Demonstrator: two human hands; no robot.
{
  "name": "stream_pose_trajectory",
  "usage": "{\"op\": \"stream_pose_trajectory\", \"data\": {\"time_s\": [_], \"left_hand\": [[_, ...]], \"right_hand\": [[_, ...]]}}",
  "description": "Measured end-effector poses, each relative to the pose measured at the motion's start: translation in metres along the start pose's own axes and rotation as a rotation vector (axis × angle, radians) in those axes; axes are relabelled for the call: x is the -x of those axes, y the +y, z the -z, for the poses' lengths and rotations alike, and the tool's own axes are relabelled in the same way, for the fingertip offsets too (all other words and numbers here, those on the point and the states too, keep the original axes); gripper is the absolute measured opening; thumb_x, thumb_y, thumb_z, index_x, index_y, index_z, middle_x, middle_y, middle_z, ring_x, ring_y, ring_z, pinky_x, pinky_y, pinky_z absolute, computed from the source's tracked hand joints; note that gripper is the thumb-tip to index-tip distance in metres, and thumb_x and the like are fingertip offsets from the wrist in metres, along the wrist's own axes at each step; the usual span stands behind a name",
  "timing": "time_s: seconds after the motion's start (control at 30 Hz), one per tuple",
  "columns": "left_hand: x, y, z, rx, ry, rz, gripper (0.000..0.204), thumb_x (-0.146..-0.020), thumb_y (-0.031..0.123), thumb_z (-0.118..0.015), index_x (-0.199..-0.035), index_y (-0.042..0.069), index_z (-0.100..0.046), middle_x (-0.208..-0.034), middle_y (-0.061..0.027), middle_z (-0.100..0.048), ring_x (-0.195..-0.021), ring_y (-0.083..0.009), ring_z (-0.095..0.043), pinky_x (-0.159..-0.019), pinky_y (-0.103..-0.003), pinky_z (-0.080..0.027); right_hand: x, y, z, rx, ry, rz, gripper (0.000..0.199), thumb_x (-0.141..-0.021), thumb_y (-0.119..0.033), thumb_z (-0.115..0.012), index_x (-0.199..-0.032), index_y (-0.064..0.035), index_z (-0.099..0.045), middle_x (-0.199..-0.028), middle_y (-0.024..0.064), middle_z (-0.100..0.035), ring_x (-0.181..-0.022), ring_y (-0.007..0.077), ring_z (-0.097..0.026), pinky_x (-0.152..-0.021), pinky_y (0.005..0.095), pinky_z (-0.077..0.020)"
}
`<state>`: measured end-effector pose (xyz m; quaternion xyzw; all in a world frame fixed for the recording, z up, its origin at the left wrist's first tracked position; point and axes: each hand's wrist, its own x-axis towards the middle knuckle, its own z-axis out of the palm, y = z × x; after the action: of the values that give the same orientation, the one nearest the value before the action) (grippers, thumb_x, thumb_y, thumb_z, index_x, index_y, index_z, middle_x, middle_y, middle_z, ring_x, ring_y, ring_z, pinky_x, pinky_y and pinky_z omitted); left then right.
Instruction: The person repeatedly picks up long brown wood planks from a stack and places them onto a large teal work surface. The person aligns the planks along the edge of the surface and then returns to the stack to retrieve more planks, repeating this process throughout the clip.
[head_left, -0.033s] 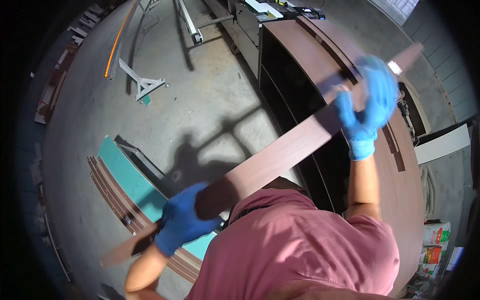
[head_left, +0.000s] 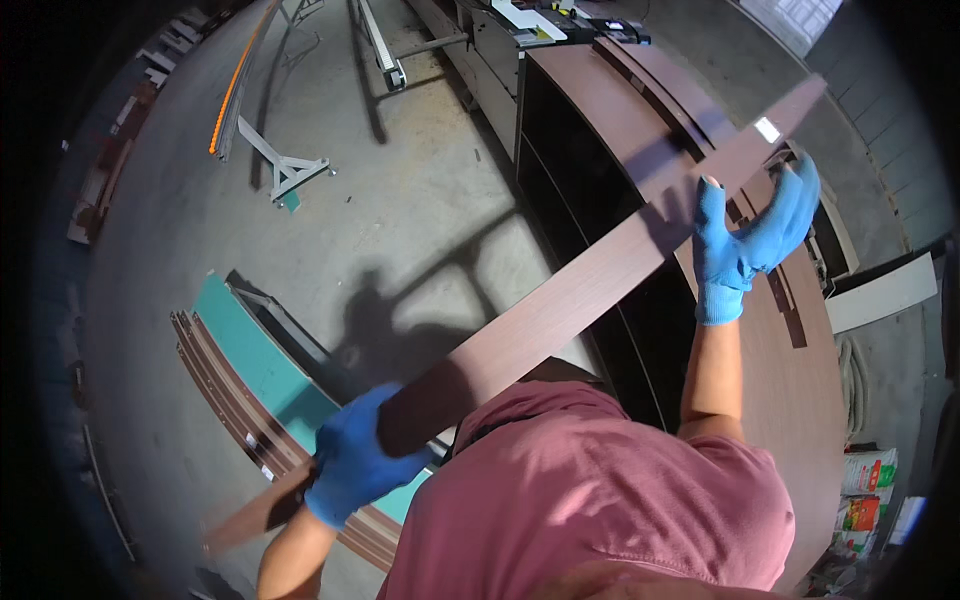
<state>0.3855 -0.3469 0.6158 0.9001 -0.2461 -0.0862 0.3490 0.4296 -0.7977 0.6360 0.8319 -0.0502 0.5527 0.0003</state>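
Observation:
A long, narrow brown wood-grain board (head_left: 565, 305) slants across in front of me, from low left to high right, with a small white label (head_left: 767, 129) near its far end. My left hand (head_left: 362, 455), in a blue glove, is wrapped round the board toward its near end. At the other end, my blue-gloved right hand (head_left: 745, 240) is spread, its thumb at the board's edge and its fingers stretched out beyond it. Beneath that hand is a large brown panel surface (head_left: 600, 100) with dark open sides, bearing several narrow brown strips (head_left: 785, 295).
At lower left lie a teal panel (head_left: 262, 345) and several long brown strips (head_left: 230, 395). A grey metal stand (head_left: 285, 165) and a long orange-edged rail (head_left: 228, 100) are farther off. Printed bags (head_left: 862, 512) and a coiled hose (head_left: 853, 385) are at right.
My right hand's fingers have come off the board and spread outward, showing the board's far end and label more plainly. My left hand keeps its grip, with the board shifted slightly.

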Motion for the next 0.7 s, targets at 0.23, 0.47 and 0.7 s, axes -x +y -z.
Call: {"op": "stream_pose_trajectory", "data": {"time_s": [0.23,0.47,0.7], "left_hand": [[0.131,-0.003,-0.021,-0.177,0.103,0.510,0.075,-0.065,0.031,-0.092,-0.130,0.005,-0.067,-0.111,-0.0198,-0.075,-0.101,-0.0388,-0.074,-0.088,-0.045,-0.059],[0.225,-0.004,-0.092,-0.387,0.454,0.806,0.038,-0.067,0.024,-0.086,-0.096,0.005,-0.069,-0.087,-0.0222,-0.071,-0.085,-0.0460,-0.070,-0.075,-0.048,-0.057],[0.333,-0.027,-0.237,-0.166,0.564,1.350,0.071,-0.069,0.038,-0.091,-0.127,0.005,-0.065,-0.114,-0.0184,-0.070,-0.105,-0.0399,-0.068,-0.093,-0.050,-0.055]], "right_hand": [[0.062,-0.062,-0.130,-1.804,-0.402,-1.462,0.035,-0.099,-0.012,-0.064,-0.131,0.0008,-0.059,-0.123,0.0226,-0.071,-0.111,0.0355,-0.070,-0.102,0.0459,-0.0560],[0.102,-0.199,-0.155,-1.995,-0.782,-1.228,0.039,-0.097,-0.003,-0.057,-0.134,0.0058,-0.058,-0.120,0.0212,-0.073,-0.113,0.0322,-0.070,-0.107,0.0441,-0.0529],[0.166,-0.349,-0.158,-2.060,-1.442,-0.998,0.026,-0.102,-0.003,-0.063,-0.128,-0.0034,-0.062,-0.119,0.0112,-0.074,-0.107,0.0214,-0.072,-0.094,0.0354,-0.0598]]}}
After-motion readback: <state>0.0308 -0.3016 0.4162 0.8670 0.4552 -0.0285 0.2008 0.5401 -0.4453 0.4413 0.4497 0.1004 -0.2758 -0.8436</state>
